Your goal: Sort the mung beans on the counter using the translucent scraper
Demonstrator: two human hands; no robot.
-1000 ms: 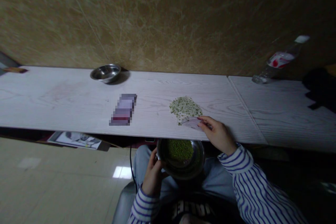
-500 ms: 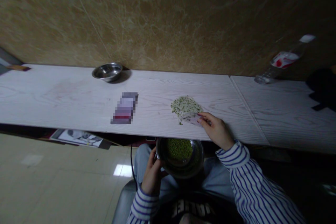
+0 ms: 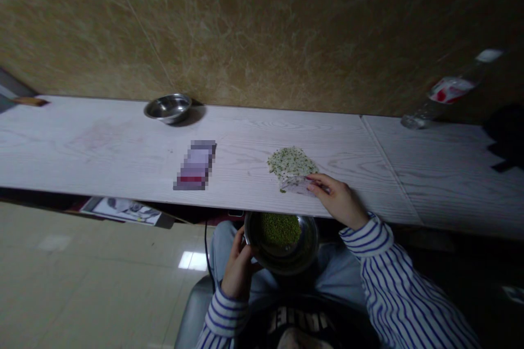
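The right hand point(image 3: 339, 202) pinched clear plastic point(image 3: 293, 185), scattered beans point(image 3: 291, 161) just beyond its fingertips; the left hand point(image 3: 236, 272) gripped a bowl point(image 3: 286, 269).

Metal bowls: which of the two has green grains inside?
The bowl in the left hand, below the table edge; the other bowl, near the wall, shows none.

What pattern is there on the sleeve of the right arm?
Blue and white stripes on the sleeve, clearest in the head view.
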